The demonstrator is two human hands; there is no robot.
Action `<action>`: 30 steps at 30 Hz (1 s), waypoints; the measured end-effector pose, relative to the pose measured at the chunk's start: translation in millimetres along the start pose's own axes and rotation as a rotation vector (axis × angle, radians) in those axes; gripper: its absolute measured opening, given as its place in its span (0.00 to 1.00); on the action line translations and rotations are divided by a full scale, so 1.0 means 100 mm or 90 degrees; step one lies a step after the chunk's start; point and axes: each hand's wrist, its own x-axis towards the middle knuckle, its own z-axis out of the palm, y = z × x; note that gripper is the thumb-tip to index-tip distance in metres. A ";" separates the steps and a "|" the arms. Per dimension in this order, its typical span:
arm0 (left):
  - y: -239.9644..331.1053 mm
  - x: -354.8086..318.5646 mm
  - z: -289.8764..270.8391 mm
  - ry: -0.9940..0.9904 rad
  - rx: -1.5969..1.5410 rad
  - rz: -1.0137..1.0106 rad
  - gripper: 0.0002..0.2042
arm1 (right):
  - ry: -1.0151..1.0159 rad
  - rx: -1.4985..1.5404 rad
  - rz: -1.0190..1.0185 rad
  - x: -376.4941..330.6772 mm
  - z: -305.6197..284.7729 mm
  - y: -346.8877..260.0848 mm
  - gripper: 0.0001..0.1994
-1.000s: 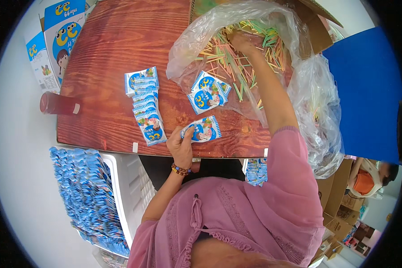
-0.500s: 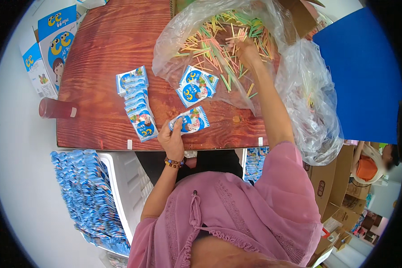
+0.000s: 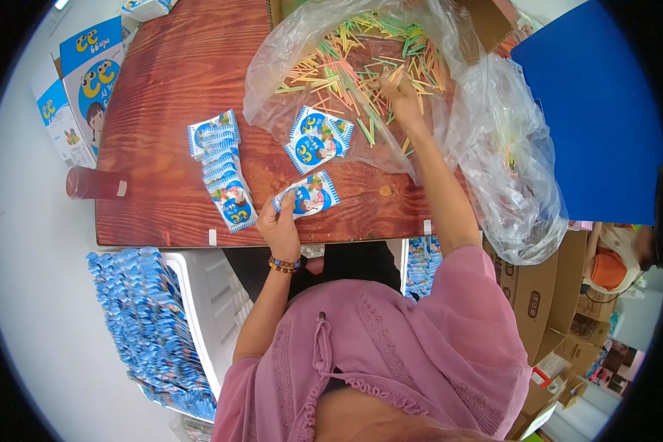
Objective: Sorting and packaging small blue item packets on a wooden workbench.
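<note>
My left hand (image 3: pixel 278 227) pinches the left end of a small blue-and-white packet (image 3: pixel 313 197) near the table's front edge. My right hand (image 3: pixel 404 99) reaches into an open clear plastic bag (image 3: pixel 267 92), its fingers closed on a few thin coloured sticks (image 3: pixel 395 74). Loose pink, yellow and green sticks (image 3: pixel 339 74) lie spread inside that bag. Between my hands, a small pile of similar packets (image 3: pixel 315 146) rests against the bag's near edge. Left of these, an overlapping row of packets (image 3: pixel 225 173) runs toward me.
Printed cartons (image 3: pixel 92 81) stand at the table's far left, with a reddish cylinder (image 3: pixel 96 183) at its left edge. Below, a white bin (image 3: pixel 191 309) sits beside many blue packets (image 3: pixel 147 324). Crumpled plastic (image 3: pixel 504 162) and a blue panel (image 3: pixel 589 110) are at right.
My right hand has shifted slightly down and left among the sticks, with a few still in its fingers. My left hand keeps its packet almost in place. The whole view has shifted slightly.
</note>
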 end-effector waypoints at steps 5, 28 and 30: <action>-0.04 0.00 0.01 0.004 -0.036 0.004 0.07 | 0.032 -0.108 0.001 -0.11 0.07 0.04 0.08; 0.16 0.12 0.08 0.071 -0.254 -0.096 0.13 | 0.060 0.423 0.068 -0.54 0.47 -0.71 0.18; 0.31 0.17 0.11 -0.003 -0.398 -0.209 0.13 | 0.038 0.441 0.063 -0.73 0.70 -1.02 0.18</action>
